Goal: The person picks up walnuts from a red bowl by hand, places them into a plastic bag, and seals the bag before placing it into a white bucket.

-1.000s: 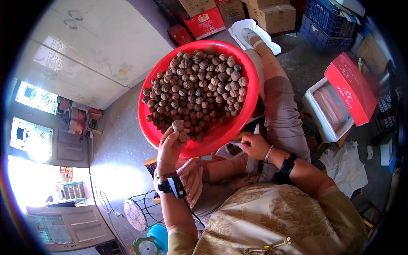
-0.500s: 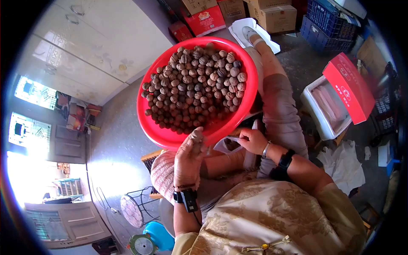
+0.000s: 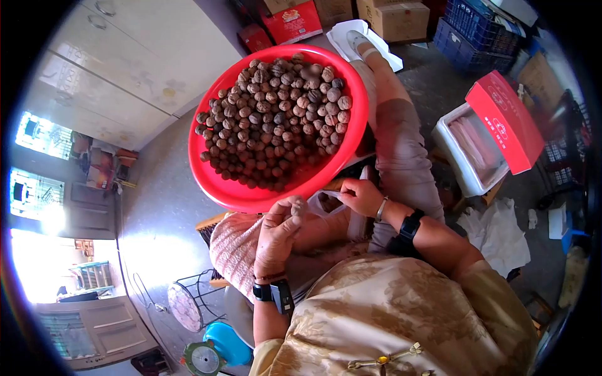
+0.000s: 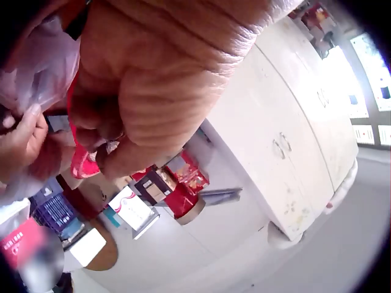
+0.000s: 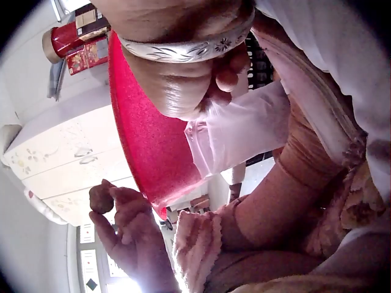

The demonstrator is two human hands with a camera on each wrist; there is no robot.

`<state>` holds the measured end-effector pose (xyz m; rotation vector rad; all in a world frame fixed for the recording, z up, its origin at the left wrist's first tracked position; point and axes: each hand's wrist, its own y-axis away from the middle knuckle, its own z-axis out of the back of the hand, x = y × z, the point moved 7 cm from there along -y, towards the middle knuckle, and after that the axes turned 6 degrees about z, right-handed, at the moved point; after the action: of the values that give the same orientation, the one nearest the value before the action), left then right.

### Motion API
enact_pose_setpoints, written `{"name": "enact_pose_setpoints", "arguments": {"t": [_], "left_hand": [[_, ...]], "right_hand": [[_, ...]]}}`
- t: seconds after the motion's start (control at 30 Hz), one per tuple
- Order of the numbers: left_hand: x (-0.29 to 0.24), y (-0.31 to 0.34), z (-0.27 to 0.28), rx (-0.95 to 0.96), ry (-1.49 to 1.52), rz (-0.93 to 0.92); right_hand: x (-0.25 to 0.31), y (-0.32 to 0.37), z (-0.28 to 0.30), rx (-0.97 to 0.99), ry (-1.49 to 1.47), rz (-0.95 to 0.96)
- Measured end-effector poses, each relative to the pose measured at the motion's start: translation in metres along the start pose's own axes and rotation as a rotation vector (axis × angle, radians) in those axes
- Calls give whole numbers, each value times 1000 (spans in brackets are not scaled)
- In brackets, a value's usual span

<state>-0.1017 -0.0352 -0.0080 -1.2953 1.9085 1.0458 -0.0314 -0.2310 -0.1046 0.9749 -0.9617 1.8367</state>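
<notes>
A red basin (image 3: 216, 191) full of brown walnuts (image 3: 276, 119) rests at the person's lap. Just below its near rim, the left hand (image 3: 274, 241) pinches a walnut (image 3: 297, 207) between thumb and fingers; the right wrist view shows this walnut (image 5: 101, 199) at the left hand's (image 5: 139, 235) fingertips. The right hand (image 3: 364, 199) grips the edge of a thin translucent bag (image 3: 327, 202), which hangs below the right hand (image 5: 183, 79) as a pale bag (image 5: 244, 131) in the right wrist view. What the bag holds is hidden.
A pink towel (image 3: 235, 247) covers one knee. At right stand a white foam box (image 3: 470, 153) with a red lid (image 3: 506, 122) and blue crates (image 3: 473, 47). Cartons (image 3: 398, 22) are at the back, a white cabinet (image 3: 119, 69) at left, and a round stool (image 3: 186, 307) lower left.
The left hand has come back from over the basin's near rim to just below it, still pinching. The right hand stays at the bag. The head view has shifted slightly.
</notes>
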Motion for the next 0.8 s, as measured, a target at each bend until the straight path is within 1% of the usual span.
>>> {"name": "enact_pose_setpoints", "arguments": {"t": [0.07,0.13,0.17,0.23,0.27,0.33,0.47,0.53,0.57,0.63,0.67,0.73,0.77,0.8], "left_hand": [[4,2,1,-18,-47,19],[15,4,6,-69,-292,187],[15,4,4,-69,-291,188],[16,2,-4,-106,-553,260],[17,1,-4,-106,-552,260],[18,-1,-3,-142,-655,254],[17,-6,-8,-130,-638,198],[17,-9,-7,-94,-667,91],[20,-9,-5,-94,-667,92],[24,-8,1,-101,-521,122],[26,-10,7,-102,-521,122],[32,-11,11,-26,-292,185],[34,-11,13,-28,-291,185],[33,-9,10,-6,-173,189]], "right_hand": [[-1,1,1,18,-9,-24],[-3,1,-1,49,-52,-47],[-3,1,0,50,-51,-48],[-4,2,-1,69,-69,-73],[-5,2,-1,70,-69,-73],[-6,1,-1,69,-35,-41],[-8,2,-3,66,-53,-27],[-7,2,-2,30,-26,-14],[-8,2,-2,30,-26,-15],[-8,1,-1,50,-44,-35],[-7,1,0,50,-44,-35],[-2,1,2,41,-20,-24],[-2,1,1,43,-21,-24],[-3,1,1,35,-20,-12]]}}
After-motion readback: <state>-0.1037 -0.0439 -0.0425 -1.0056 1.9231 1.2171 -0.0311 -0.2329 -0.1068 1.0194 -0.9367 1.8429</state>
